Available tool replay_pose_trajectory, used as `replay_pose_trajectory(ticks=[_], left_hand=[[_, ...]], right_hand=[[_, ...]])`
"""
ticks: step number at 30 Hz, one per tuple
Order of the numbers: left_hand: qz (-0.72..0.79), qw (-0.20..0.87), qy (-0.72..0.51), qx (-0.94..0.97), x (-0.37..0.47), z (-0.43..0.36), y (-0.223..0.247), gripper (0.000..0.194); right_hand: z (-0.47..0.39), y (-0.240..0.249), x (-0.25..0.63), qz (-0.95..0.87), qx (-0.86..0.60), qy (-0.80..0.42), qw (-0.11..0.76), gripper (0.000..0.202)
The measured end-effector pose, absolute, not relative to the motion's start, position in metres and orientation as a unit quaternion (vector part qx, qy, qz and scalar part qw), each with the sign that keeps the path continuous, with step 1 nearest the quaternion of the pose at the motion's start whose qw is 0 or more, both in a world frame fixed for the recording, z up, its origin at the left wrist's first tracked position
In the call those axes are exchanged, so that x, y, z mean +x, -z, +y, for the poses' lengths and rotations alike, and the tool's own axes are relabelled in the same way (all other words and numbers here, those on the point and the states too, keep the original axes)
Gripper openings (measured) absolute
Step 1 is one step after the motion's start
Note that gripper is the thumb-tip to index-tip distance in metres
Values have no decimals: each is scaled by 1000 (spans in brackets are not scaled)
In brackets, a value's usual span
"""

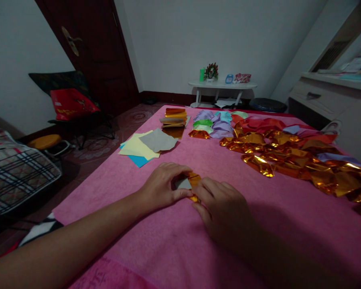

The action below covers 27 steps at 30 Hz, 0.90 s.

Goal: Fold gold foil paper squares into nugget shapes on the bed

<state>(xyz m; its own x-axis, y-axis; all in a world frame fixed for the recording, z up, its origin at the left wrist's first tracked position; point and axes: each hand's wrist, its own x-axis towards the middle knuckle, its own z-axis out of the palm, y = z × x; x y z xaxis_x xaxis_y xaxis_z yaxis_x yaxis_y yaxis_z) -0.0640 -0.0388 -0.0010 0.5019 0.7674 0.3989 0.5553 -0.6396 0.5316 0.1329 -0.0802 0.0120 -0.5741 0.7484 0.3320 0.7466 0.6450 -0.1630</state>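
Two hands met over one gold paper (pixel 194 180) near the middle of the pink cloth (pixel 156 245). The left hand (pixel 165 182) had it clamped between fingers and thumb, with a pale grey patch showing inside the grip. The right hand (pixel 222 202) pinched the paper's other side, and the two hands were close together, almost touching.

Beyond the left hand lay at least three loose sheets, overlapping: one grey sheet (pixel 159 140) on top, yellow (pixel 132 147) under it and blue (pixel 138 161) at the bottom. Just past them stood one stack (pixel 175 120) of mostly gold paper.

To the right spread one long heap (pixel 301 154) of crumpled pieces, gold, red, purple and green, too tangled to count. At its far left end, one small gold piece (pixel 199 134) lay beside two green ones (pixel 203 123).

Four things sat on one white table (pixel 222 84) by the wall: one green cup (pixel 201 74), one plant (pixel 211 71), one blue item (pixel 229 78) and one red pack (pixel 243 78). Next to it was one black stool (pixel 267 105). On the left, one red bag (pixel 74 104) rested on one chair (pixel 60 80), before one door (pixel 90 44).
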Motion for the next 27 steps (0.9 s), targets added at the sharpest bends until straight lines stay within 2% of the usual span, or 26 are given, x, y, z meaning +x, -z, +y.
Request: replay_pose_trajectory(ticks=[4,8,14,16,20,23,27], left_hand=[[369,195,-318,851,-66,-40,-5,40],[341,207,-308,864,-71,-37,-4,35],[303,159,-300,890,-70,-38,-3,19],[331,136,-320,877,-68,-39,-4,21],[354,141,-329,864,-65,-36,-5,41],[345,154,-302,875,-65,-30,-2,31],[326,108,-276,898,-67,-27,3,20]], right_hand=[[-73,-8,140,-895,-409,38,175,12],[-54,-1,159,-896,-387,42,214,18],[-32,2,178,-902,-358,7,240,22],[-30,2,179,-904,-350,-14,244,22],[-28,0,180,-905,-337,-47,256,19],[-28,-1,180,-901,-344,-63,254,17],[-31,-5,179,-895,-361,-81,248,11]])
